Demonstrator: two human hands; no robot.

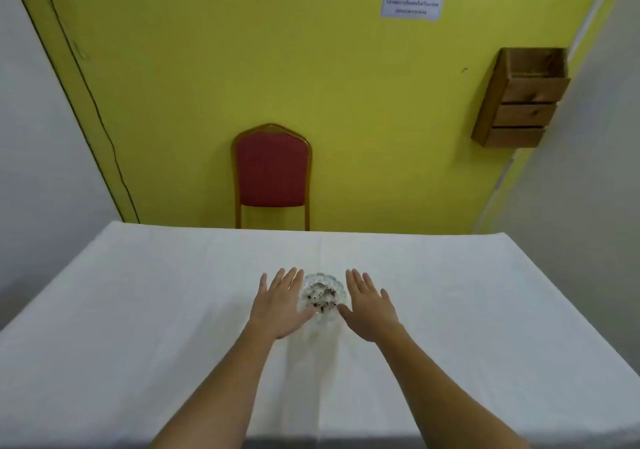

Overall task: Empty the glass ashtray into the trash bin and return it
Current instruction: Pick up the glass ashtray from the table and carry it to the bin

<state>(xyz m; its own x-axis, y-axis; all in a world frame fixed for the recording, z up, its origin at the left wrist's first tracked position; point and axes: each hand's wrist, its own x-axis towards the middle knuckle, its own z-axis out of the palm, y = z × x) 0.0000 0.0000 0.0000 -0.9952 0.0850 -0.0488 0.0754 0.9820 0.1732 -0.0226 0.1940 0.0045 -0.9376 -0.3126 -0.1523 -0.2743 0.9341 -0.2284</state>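
Observation:
A clear glass ashtray [322,297] with dark ash and white bits inside sits near the middle of a table covered in white cloth [138,327]. My left hand [281,305] lies flat and open just left of it, thumb close to its near rim. My right hand [367,306] is open on the ashtray's right side, thumb near the rim too. Neither hand holds the ashtray. No trash bin is in view.
A red padded chair [272,174] stands against the yellow wall behind the table's far edge. A wooden wall box [519,99] hangs at the right. A paper notice [411,6] is stuck high on the wall.

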